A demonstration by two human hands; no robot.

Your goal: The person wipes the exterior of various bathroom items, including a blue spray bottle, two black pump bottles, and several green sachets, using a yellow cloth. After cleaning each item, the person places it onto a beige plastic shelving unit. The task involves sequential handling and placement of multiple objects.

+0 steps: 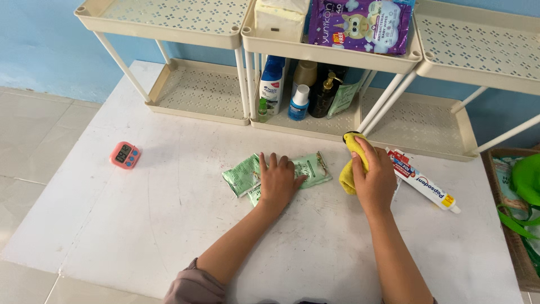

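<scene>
My left hand [277,181] lies flat, fingers spread, on several green sachets [243,174] in the middle of the white table [140,214]. My right hand [374,179] is closed around a crumpled yellow cloth [352,163], pressed to the table just right of the sachets. A white and red toothpaste tube [427,186] lies right beside that hand.
Three cream perforated racks [197,95] stand along the back. The middle one holds bottles [301,90] below, a purple wipes pack [360,25] and a white pack above. A pink timer [125,155] sits at the left. A basket with green items [520,191] is at the right edge.
</scene>
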